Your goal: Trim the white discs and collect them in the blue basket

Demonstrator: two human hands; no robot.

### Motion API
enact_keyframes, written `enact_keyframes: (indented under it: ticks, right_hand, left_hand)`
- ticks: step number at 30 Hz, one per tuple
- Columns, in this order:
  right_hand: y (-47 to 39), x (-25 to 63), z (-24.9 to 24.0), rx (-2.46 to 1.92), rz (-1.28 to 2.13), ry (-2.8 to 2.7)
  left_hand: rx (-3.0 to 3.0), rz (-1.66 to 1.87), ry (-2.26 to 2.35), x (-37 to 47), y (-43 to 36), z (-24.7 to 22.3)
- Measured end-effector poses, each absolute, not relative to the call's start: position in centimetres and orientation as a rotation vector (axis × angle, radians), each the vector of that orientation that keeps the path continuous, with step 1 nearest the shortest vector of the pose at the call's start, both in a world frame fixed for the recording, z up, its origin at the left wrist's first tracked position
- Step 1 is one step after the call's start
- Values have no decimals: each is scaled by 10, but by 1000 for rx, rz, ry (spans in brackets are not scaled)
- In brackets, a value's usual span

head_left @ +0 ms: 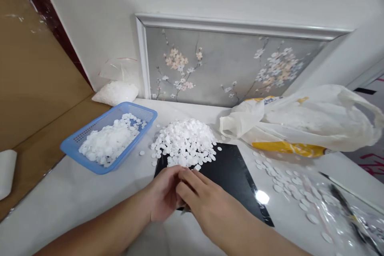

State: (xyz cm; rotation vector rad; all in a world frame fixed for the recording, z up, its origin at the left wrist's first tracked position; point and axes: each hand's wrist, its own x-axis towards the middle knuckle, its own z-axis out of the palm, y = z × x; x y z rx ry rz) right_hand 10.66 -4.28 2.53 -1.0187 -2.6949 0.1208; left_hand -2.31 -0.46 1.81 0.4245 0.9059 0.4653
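My left hand [163,194] and my right hand [199,192] meet over the near part of a black mat [232,172]. Both have curled fingers pressed together around something small, mostly hidden; a dark, pointed bit shows beneath them. Just beyond the fingertips lies a heap of small white discs [187,140], partly on the mat and partly on the white table [120,204]. To the left, a blue plastic basket [99,168] holds more white discs [105,144].
A clear bag of white material [115,93] leans at the back left. On the right are a white and yellow plastic bag [300,124], scattered discs [282,180] and clear bags [339,216] with a dark pen-like item. A framed flower picture [216,64] stands behind.
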Motion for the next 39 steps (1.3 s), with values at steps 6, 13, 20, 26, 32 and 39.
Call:
enact_keyframes:
  ticks: [6,13,20,26,32,39]
  right_hand:
    - [-50,136,25,-1132,735,-2091]
    - [-43,160,-5,-1648,699,-1735]
    - [-43,162,-8,-1481,576,-1973]
    - [-47,163,-5,-1433,280,-2129]
    - [-49,161,-5,-1417,177,-2206]
    - [-50,162,-4,-1413,120,-2243]
  left_hand:
    - [522,621,813,-20,-11,11]
    - [648,654,921,-19,-15,1]
    - [608,620,903,-20,-9,4]
    - [640,617,902,-20,-8,5]
    - [738,608,929,-18,-8,6]
    - [759,595,947,-19,-6,7]
